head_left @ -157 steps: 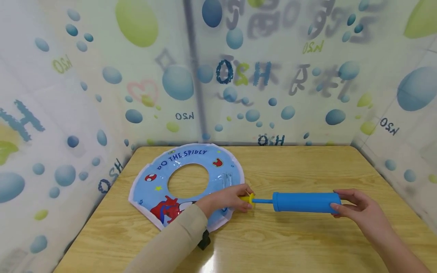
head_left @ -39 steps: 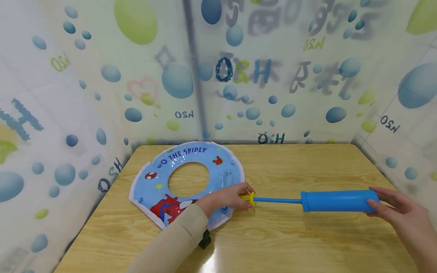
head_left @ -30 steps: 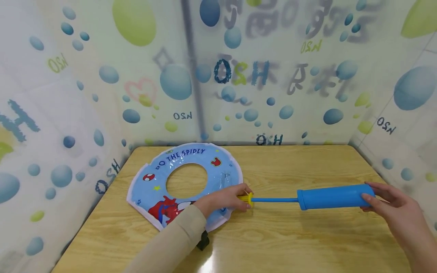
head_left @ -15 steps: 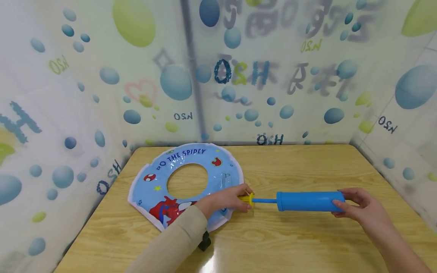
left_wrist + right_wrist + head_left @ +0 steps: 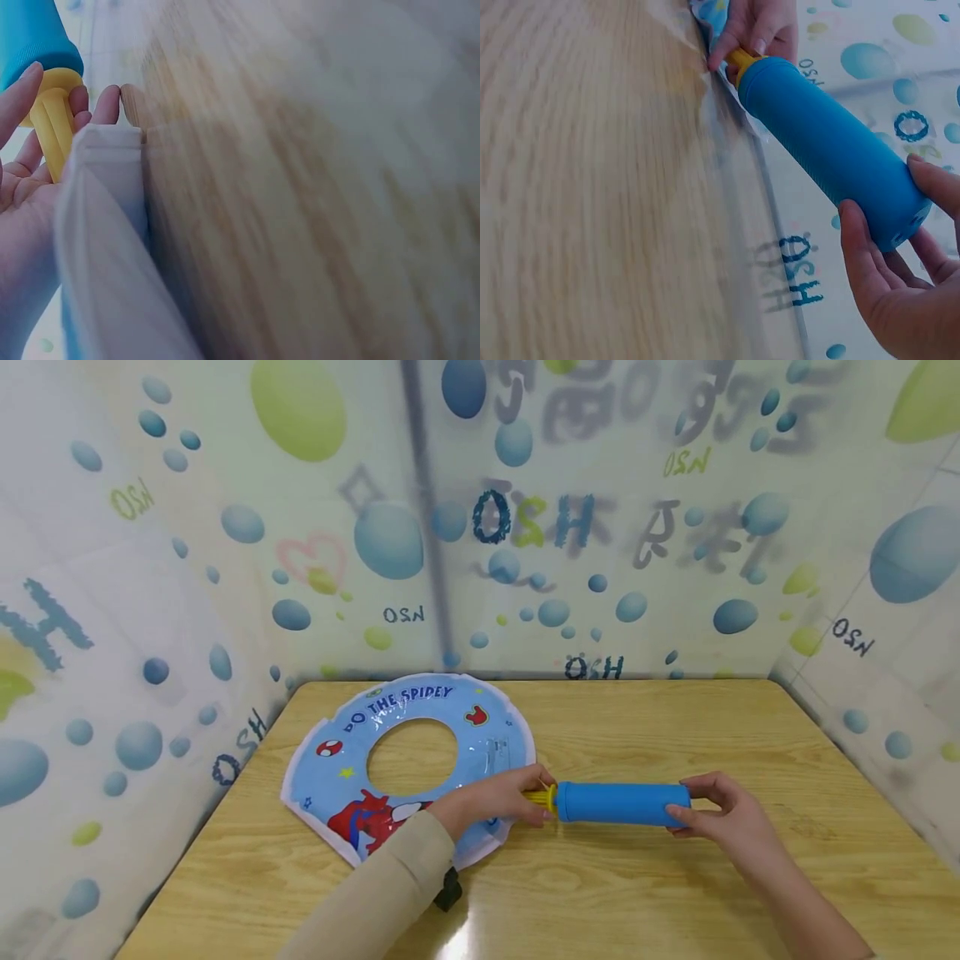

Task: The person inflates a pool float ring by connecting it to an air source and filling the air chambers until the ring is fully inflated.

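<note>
A blue hand pump (image 5: 622, 803) lies level over the table, its barrel pushed up against the yellow flange (image 5: 552, 798), with no rod showing. My left hand (image 5: 506, 795) holds the pump's ribbed yellow end piece (image 5: 52, 131) over the right side of a flat light-blue swim ring (image 5: 480, 702). Whether that yellow end sits in the ring's valve is hidden by the hand. Thumb and fingers of my right hand (image 5: 716, 814) pinch the far end of the barrel, where small holes show in the right wrist view.
The swim ring, printed with a red figure and lettering, lies on the wooden table (image 5: 675, 727). A small black object (image 5: 448, 891) shows below my left sleeve (image 5: 390, 885). Patterned curtains (image 5: 637, 602) stand along the back and sides.
The right hand has moved left with the barrel, sliding it over the blue rod until it meets the yellow flange. Earlier it was drawn out to the right. The left hand stayed put.
</note>
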The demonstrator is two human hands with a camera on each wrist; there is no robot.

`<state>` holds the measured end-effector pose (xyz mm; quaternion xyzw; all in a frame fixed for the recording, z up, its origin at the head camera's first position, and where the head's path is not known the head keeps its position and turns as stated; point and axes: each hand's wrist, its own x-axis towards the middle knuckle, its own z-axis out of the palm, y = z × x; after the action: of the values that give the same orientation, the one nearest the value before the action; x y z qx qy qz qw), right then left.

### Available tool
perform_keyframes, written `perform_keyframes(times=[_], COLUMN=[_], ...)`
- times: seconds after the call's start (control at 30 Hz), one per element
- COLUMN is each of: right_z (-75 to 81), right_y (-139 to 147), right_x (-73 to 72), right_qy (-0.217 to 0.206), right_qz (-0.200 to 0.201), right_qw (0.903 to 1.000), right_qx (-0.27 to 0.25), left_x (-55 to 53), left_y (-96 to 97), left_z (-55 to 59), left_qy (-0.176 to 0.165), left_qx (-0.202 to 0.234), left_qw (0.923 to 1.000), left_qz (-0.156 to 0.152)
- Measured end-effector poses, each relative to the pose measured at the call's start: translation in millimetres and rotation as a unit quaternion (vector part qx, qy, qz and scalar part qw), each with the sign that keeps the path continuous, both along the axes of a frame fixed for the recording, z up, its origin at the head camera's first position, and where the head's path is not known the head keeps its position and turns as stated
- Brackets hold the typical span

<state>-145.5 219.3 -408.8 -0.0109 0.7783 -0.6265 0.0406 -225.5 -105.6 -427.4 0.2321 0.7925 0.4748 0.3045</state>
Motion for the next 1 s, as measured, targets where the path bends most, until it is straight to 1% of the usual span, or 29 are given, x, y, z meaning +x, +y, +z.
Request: perform_keyframes(times=[0.03, 0.17, 0.33, 0.43, 0.57, 0.67, 0.83, 0.9, 1.0], right_z=[-0.2, 0.2, 2.9, 6.0, 8.7, 9.8, 11.9, 12.0, 10.7], right_y=[-2, -6, 2, 13, 33, 48, 70, 78, 88], right_x=[0.4, 2.5, 8.6, 12.3, 16.0, 18.9, 25.8, 28.6, 32.2], right_qy=[-0.001, -0.011, -0.024, -0.010, 0.019, 0.026, 0.024, 0.028, 0.044], right_qz=[0.002, 0.012, 0.028, 0.032, 0.032, 0.024, -0.006, -0.022, -0.046], right_qw=[1.0000, 0.9999, 0.9985, 0.9981, 0.9986, 0.9985, 0.9947, 0.9911, 0.9867], right_qx=[-0.002, 0.001, 0.041, 0.051, 0.038, 0.042, 0.100, 0.128, 0.149], left_x=[0.2, 0.8, -0.1, -0.7, -0.6, 0.1, 1.9, 2.5, 3.0], left_y=[0.2, 0.0, -0.5, -0.5, -0.9, -1.6, -2.1, -1.8, -1.1], left_z=[0.1, 2.4, 3.7, 3.3, 3.0, 2.5, 2.8, 3.0, 2.9], left_qy=[-0.002, 0.013, 0.027, 0.026, 0.022, 0.017, 0.012, 0.011, 0.009], left_qx=[0.005, 0.005, -0.009, -0.012, -0.011, -0.012, -0.011, -0.009, -0.007], left_qw=[1.0000, 0.9999, 0.9995, 0.9995, 0.9997, 0.9998, 0.9998, 0.9998, 0.9999], left_qz=[-0.002, -0.008, -0.013, -0.012, -0.004, 0.003, 0.009, 0.010, 0.010])
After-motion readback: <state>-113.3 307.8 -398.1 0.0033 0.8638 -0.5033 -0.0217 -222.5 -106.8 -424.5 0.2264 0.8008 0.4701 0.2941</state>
